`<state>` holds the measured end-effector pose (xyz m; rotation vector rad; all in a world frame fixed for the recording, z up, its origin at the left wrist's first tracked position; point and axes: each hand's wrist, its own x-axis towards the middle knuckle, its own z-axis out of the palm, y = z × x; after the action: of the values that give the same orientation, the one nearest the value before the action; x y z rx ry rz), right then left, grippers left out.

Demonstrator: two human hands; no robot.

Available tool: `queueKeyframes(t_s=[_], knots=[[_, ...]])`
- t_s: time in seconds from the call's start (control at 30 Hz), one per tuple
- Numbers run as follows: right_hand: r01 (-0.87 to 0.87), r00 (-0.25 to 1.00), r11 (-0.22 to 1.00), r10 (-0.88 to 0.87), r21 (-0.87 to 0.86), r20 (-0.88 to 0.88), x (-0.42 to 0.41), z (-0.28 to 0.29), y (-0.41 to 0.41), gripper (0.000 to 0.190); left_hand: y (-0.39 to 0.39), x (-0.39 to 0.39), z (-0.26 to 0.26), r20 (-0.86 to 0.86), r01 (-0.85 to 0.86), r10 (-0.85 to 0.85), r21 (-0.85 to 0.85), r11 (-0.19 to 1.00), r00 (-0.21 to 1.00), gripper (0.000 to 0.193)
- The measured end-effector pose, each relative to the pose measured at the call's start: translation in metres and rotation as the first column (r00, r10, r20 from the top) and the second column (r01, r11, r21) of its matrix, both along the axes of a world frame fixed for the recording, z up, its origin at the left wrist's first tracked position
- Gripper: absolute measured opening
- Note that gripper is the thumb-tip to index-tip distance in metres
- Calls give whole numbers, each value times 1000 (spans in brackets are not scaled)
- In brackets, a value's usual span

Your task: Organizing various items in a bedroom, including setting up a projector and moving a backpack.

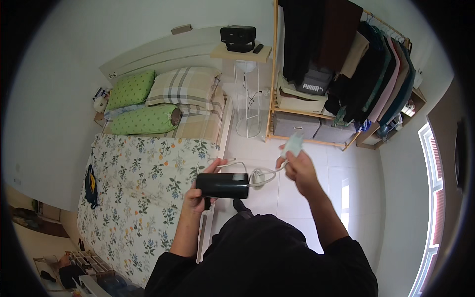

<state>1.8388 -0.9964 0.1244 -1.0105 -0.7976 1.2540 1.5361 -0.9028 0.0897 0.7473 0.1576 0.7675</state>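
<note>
My left hand point(197, 195) grips a glossy black cylindrical object point(222, 185), lying on its side in the air near the bed's edge. A white cable point(273, 171) hangs in loops between my two hands, with one thin end by my left fingertips. In my right hand point(297, 167) is a pale, blurred flat object point(292, 144), held up over the floor; its kind is not clear. The cable runs into that same hand. A rounded white thing point(258, 178) shows behind the loops, partly covered by them.
To the left is a bed with a floral cover point(141, 178) and pillows point(130, 89). Ahead, a small stand point(241, 54) holds a black projector point(238, 36) and a remote point(258, 48). A wooden clothes rack point(272, 107) with grey storage boxes point(296, 124) stands at the upper right.
</note>
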Motion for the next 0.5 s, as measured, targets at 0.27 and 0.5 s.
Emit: queueKeyframes(t_s=[0.27,0.5], knots=[[307,924,919,-226,246,-308,60,21,107,33,120,-44,-9,-205,96,-91,12,995,974,108],[341,927,783,-186,520,-327,71,54,198,41,195,-92,-40,-693,161,-66,73,984,718,58]])
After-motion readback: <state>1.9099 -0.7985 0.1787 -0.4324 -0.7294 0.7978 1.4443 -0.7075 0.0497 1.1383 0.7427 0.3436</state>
